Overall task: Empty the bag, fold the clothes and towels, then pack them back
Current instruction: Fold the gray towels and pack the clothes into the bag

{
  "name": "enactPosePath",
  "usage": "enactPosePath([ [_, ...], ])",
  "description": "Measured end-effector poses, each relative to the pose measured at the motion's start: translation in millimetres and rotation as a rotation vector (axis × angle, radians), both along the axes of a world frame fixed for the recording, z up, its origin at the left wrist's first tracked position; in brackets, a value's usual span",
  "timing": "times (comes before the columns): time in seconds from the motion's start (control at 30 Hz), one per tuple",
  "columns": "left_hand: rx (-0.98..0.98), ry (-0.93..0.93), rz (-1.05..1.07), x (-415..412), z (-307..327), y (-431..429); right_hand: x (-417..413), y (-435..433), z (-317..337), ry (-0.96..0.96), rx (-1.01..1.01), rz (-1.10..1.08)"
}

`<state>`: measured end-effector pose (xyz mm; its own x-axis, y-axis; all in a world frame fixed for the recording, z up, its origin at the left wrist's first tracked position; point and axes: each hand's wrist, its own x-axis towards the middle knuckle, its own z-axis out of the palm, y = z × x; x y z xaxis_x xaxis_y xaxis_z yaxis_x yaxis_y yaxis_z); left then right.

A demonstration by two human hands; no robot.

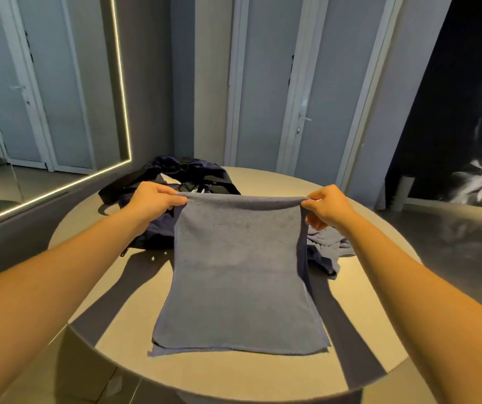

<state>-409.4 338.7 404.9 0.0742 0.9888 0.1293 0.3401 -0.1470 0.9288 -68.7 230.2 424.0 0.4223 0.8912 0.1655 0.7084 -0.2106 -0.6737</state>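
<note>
Item: blue-grey towel (239, 272), folding step in hand, judged part-way through the task. Position: doubled over, the folded edge lifted above the far half of the round desk (277, 182), the two loose ends lying flat on the near half, their hems slightly out of line at the near edge. Grasp: left hand (153, 201) pinches the left corner of the fold, thumb over fingers; right hand (328, 209) pinches the right corner likewise; the cloth is stretched taut between them. Next move, as a judgement: carry the held edge toward the near hems and lay it down, squaring the corners first, since the lower layers sit offset. Adjacent items: dark navy bag (193, 170) with black straps, slumped at the far left of the desk, partly behind the towel; crumpled garments (328, 246), light and dark blue, just beside the towel's right edge, unfolded. Obstruction: bag and garments crowd the far half, leaving the near half as working room. Surroundings: lit mirror (44, 83), closed doors (306, 97).
</note>
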Motion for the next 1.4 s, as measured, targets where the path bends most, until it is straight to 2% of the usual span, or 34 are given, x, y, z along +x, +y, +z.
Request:
enactPosePath([
  [0.17,0.021,-0.036,-0.063,-18,-2,-13,-4,-18,-1,0.194,0.065,0.029],
  [0.47,0.102,-0.041,-0.238,-57,-42,-95,-22,-106,-40,0.27,0.1,0.111],
  [0.73,0.127,0.137,-0.319,-75,-118,-144,-40,-171,-114,0.372,0.015,0.174],
  [0.87,0.21,0.272,-0.324,-86,-142,-158,-41,-179,-140,0.408,0.046,0.142],
  [0.97,0.252,0.292,-0.33,-92,-153,-166,-46,-182,-145,0.423,0.088,0.106],
  [1.13,0.314,0.282,-0.344,-94,-163,-171,-52,-178,-156,0.214,0.128,-0.015],
  [1.27,0.473,0.467,-0.298,-96,-149,-168,-53,-171,-154,-0.019,-0.074,-0.052],
  [1.33,0.528,0.49,-0.269,-88,-137,-165,-55,-167,-147,-0.15,-0.163,-0.077],
  [1.4,0.543,0.473,-0.26,-70,-128,-158,-60,-158,-138,-0.306,-0.109,-0.118],
])
